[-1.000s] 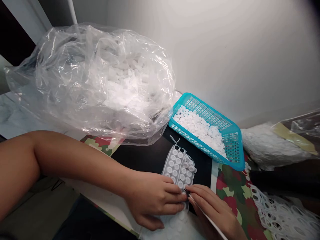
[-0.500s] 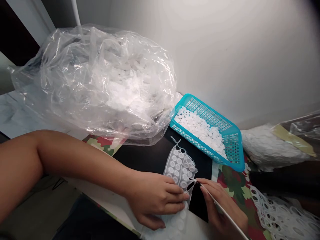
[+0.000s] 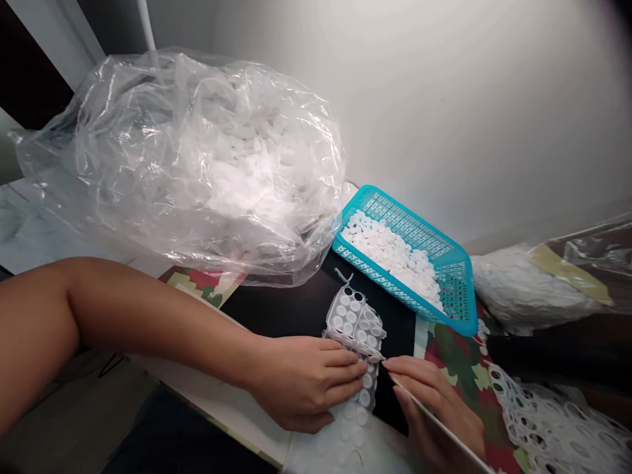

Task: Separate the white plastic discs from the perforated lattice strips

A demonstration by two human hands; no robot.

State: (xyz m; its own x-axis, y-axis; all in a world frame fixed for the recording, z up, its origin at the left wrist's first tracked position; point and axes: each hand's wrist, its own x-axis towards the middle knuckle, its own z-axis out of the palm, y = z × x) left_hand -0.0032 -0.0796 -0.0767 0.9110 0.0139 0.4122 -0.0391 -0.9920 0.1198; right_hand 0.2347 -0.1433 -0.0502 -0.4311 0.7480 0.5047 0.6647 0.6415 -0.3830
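My left hand [image 3: 311, 378] lies flat over a translucent white sheet of small round discs [image 3: 349, 313], fingers stretched out and side by side. The sheet runs from above my fingers down beneath them, and a raised crease crosses it by my fingertips. At the sheet's right edge, my right hand [image 3: 439, 405] is closed in a pinch. A thin white strip [image 3: 439, 428] slants from its fingertips toward the bottom edge; whether it is stiff or soft I cannot tell. The fingertips touch the end of the crease. A black mat [image 3: 276, 309] lies beneath the sheet.
A blue-green plastic basket [image 3: 474, 289] holds many loose white discs. A large clear plastic bag [image 3: 162, 164] of white pieces bulges at the back left. At right are another filled bag [image 3: 533, 283] and a heap of white ring-holed sheets [image 3: 567, 421] beside a camouflage-patterned cloth [image 3: 449, 359].
The upper part of the sheet now has a raised crease beside my left fingertips. Strands that stretched to my right fingertips now lie closer in. The whole view has shifted slightly.
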